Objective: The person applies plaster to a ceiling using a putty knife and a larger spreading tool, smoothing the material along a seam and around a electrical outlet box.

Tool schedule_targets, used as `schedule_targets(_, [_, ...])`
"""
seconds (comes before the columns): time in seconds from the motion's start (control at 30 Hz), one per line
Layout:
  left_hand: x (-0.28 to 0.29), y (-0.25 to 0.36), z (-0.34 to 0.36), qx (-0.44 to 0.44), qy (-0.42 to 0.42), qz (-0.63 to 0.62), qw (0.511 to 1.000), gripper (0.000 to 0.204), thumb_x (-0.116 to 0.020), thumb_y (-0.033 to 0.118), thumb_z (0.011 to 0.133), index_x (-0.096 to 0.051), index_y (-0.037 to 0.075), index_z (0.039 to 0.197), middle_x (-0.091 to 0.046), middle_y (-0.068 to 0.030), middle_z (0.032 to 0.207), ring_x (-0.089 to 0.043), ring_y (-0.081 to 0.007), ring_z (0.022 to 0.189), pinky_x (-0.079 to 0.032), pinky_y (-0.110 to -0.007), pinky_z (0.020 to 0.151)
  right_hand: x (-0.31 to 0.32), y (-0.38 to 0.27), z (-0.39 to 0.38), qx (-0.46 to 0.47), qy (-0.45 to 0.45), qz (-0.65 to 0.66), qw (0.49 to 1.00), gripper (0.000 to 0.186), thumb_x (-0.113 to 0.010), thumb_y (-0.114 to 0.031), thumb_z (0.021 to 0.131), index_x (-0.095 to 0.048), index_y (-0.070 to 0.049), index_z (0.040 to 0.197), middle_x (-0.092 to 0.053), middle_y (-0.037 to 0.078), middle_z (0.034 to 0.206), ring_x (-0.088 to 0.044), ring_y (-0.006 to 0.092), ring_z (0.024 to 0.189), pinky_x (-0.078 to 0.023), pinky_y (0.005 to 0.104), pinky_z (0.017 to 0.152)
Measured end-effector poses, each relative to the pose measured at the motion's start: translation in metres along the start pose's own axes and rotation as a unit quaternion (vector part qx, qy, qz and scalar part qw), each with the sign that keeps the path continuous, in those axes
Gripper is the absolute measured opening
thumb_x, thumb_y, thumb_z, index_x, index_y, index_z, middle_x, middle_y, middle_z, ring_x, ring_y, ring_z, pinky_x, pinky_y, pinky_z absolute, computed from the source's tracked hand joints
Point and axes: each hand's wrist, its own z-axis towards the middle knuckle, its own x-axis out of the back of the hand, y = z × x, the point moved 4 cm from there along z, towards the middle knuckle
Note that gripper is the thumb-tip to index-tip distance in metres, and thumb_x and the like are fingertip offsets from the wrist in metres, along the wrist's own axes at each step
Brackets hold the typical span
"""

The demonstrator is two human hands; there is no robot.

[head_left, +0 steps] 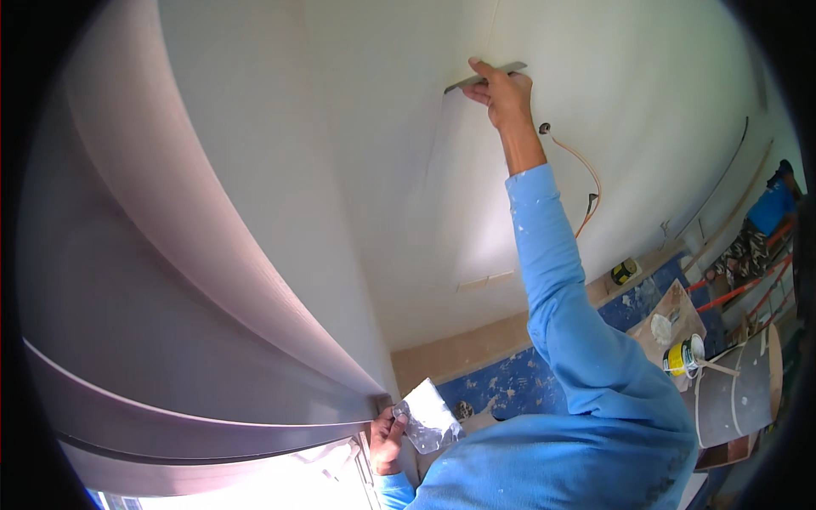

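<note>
A thin blade is gripped by the right hand, high up on the white wall. The fingers are bent round it, with the thumb on one side. The blade looks to be laid against the wall, though its edge is partly hidden by the hand.

A flat scraper is held low down by the left hand, with the thumb pressed on its near corner and the fingers curled behind. White and grey smears can be seen on it.

The right arm is covered by a blue sleeve (it is dotted with white specks near the cuff). Just beside the right wrist, a hole has been cut in the wall, and an orange wire is hung from it in a curve.

Below, the floor is covered by a blue sheet marked with white spots. To the right, a tub is seen near a board, with a stick poked out of it.
</note>
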Motion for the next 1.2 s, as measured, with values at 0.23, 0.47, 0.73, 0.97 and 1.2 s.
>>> schedule_targets(0.23, [0.003,-0.003,-0.002,0.013,-0.001,-0.024,1.000,0.018,-0.059,0.011,0.095,-0.065,-0.002,0.106,-0.069,-0.0039,0.091,-0.060,-0.0113,0.082,-0.046,-0.025,0.078,-0.025,-0.075,0.049,0.035,-0.034,-0.021,0.999,0.044,-0.079,-0.012,0.077,-0.057,0.018,0.100,-0.063,0.027,0.093,-0.070,0.0377,0.079,-0.062,0.0436,0.076])
schedule_targets(0.47, [0.003,-0.004,0.000,0.011,-0.004,-0.022,1.000,0.018,-0.059,0.009,0.095,-0.065,-0.003,0.107,-0.069,-0.0052,0.093,-0.061,-0.0119,0.084,-0.047,-0.026,0.080,-0.047,-0.144,0.075,0.058,-0.038,-0.073,0.995,0.049,-0.072,-0.015,0.083,-0.053,0.021,0.110,-0.064,0.027,0.096,-0.069,0.0340,0.077,-0.060,0.0411,0.071])
schedule_targets(0.73, [0.008,-0.009,-0.003,0.020,0.002,0.034,0.999,0.019,-0.058,0.009,0.095,-0.065,-0.004,0.106,-0.069,-0.0055,0.091,-0.060,-0.0117,0.081,-0.047,-0.027,0.078,-0.075,-0.207,0.108,0.090,-0.070,-0.081,0.990,0.053,-0.072,-0.018,0.086,-0.049,0.021,0.113,-0.059,0.028,0.102,-0.069,0.0350,0.074,-0.061,0.0426,0.066])
schedule_targets(0.97, [-0.005,0.004,0.004,0.003,0.028,0.063,0.998,0.020,-0.057,0.009,0.094,-0.065,-0.004,0.107,-0.069,-0.0049,0.091,-0.059,-0.0110,0.081,-0.046,-0.026,0.076,-0.105,-0.289,0.132,0.159,-0.073,-0.173,0.969,0.056,-0.073,-0.021,0.082,-0.049,0.022,0.109,-0.059,0.024,0.086,-0.068,0.0351,0.067,-0.061,0.0412,0.060])
schedule_targets(1.2, [-0.026,0.039,-0.008,-0.034,0.088,0.182,0.979,0.020,-0.057,0.009,0.094,-0.064,-0.005,0.107,-0.068,-0.0043,0.090,-0.057,-0.0102,0.080,-0.046,-0.025,0.074,-0.159,-0.345,0.115,0.220,-0.189,-0.297,0.910,0.030,-0.070,-0.013,0.075,-0.060,0.013,0.086,-0.061,0.018,0.068,-0.065,0.0301,0.057,-0.057,0.0410,0.054])
